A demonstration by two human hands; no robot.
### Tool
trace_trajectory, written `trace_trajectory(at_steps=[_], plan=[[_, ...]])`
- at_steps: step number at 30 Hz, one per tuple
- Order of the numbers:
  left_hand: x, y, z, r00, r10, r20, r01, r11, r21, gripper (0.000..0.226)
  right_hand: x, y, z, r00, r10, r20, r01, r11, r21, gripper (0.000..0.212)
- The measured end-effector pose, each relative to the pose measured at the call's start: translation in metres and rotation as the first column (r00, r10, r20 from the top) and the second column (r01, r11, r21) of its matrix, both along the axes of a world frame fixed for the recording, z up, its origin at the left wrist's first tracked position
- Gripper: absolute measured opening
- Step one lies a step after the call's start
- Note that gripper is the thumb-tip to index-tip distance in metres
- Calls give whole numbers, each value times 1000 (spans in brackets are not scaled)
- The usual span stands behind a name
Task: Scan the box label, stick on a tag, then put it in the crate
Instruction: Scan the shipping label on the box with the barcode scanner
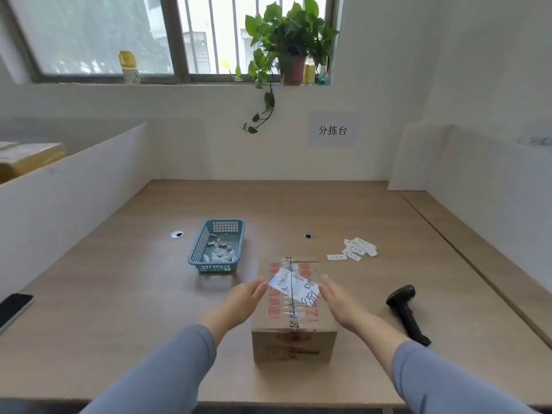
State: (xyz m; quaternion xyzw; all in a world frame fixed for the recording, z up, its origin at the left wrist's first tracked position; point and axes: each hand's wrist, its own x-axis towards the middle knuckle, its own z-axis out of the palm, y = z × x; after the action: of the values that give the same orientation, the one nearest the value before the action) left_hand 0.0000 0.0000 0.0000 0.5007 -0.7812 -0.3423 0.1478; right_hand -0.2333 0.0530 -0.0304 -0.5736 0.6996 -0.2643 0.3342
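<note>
A cardboard box (294, 330) with red print and clear tape sits on the wooden table near the front edge. A white shipping label (295, 286) with handwritten numbers lies slanted on its top. My left hand (242, 300) is flat against the box's left side, fingers extended. My right hand (336, 300) is flat by the right side, fingers straight. Neither hand wraps around the box. A black handheld scanner (404, 310) lies on the table to the right. Several small white tags (355, 249) lie loose beyond it.
A blue plastic basket (197, 253) holding paper scraps stands left of the box. A dark phone (13, 309) lies at the far left table edge. White partition walls (74, 192) flank the table. Cardboard parcels (30, 158) sit behind the left partition.
</note>
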Motion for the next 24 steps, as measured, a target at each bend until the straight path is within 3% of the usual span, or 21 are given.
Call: trace_trajectory(at_steps=[7,12,15,17,20,24], plan=[[-31,-44,-49,952,199,-231,-176,978,116,37,-21,-49,-54,998,-16,64,18,999,-43,51],[-40,-65,-95,962,195,-191,-186,981,62,39,-23,-64,-89,1000,18,-21,-21,994,-109,52],[-44,-70,-111,953,223,-206,-224,974,22,42,-23,-65,-100,998,13,-58,-23,984,-178,71],[-45,-73,-121,943,249,-220,-250,968,25,45,-24,-65,-104,999,3,-33,-9,983,-184,70],[-43,-75,-133,943,243,-227,-241,970,39,51,-26,-65,-107,997,-22,74,32,990,-134,52],[-38,-74,-139,951,212,-223,-200,977,75,59,-25,-62,-108,978,-57,200,78,992,-100,59]])
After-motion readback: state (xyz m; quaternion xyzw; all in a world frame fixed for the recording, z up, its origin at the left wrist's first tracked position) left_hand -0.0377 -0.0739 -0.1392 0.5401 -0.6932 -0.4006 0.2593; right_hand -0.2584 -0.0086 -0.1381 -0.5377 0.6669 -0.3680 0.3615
